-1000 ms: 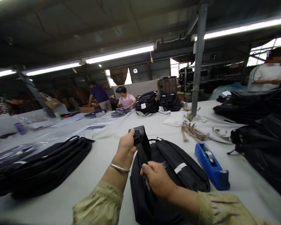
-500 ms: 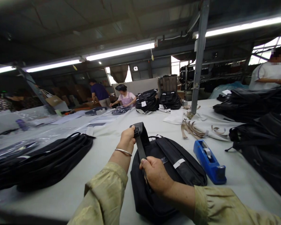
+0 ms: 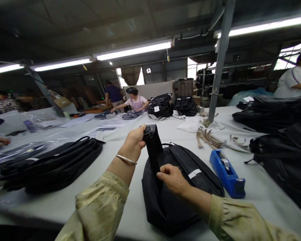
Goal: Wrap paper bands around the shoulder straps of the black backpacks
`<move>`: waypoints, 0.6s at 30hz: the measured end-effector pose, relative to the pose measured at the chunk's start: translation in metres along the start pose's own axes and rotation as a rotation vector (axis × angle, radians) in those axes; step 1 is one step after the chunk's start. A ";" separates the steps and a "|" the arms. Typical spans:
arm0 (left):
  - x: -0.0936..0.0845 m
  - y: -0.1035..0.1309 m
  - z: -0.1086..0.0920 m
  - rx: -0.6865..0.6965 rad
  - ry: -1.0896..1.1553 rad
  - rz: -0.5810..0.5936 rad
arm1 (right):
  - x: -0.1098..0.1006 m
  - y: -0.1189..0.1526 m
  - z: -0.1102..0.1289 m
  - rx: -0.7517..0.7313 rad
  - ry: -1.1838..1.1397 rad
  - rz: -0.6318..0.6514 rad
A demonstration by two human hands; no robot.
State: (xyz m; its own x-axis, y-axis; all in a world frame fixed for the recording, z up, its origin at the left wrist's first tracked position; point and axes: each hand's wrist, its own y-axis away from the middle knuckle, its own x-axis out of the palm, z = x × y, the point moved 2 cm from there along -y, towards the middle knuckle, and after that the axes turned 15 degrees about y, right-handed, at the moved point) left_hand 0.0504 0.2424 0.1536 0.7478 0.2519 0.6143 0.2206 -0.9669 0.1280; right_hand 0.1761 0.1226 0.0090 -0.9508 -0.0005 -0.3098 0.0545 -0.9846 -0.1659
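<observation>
A black backpack lies on the white-covered table in front of me, with a white band around one of its straps. My left hand, a silver bangle on its wrist, is closed on the buckle of a black strap and holds it up above the bag. Lower down, my right hand pinches the same strap between thumb and fingers, close to the bag's surface. Just right of the backpack stands a blue tape dispenser.
Stacked black bags lie to the left, and more black bags are heaped on the right. Beige strips lie near a metal post. Across the table a person handles packed items; another person's hand shows at far left.
My right hand's grip has gone from a fist to a pinch lower on the strap. The strap's lighter grey length no longer shows. The view has shifted slightly left.
</observation>
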 end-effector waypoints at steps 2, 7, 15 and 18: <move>0.002 0.005 0.001 -0.008 -0.002 0.010 | 0.002 -0.004 0.001 -0.055 0.096 -0.057; 0.004 0.012 0.002 -0.021 -0.009 0.029 | 0.012 -0.018 -0.006 0.042 0.109 0.060; -0.009 0.039 0.000 -0.030 -0.055 0.072 | 0.020 -0.047 -0.033 0.071 0.220 0.015; -0.036 0.058 0.003 -0.076 -0.147 0.110 | 0.018 -0.054 -0.035 0.025 0.383 0.017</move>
State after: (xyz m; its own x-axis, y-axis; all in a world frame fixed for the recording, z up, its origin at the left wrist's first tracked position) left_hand 0.0383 0.1775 0.1370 0.8493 0.1423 0.5083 0.0888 -0.9878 0.1283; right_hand 0.1667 0.1816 -0.0200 -0.7671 0.0437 -0.6401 0.0573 -0.9890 -0.1362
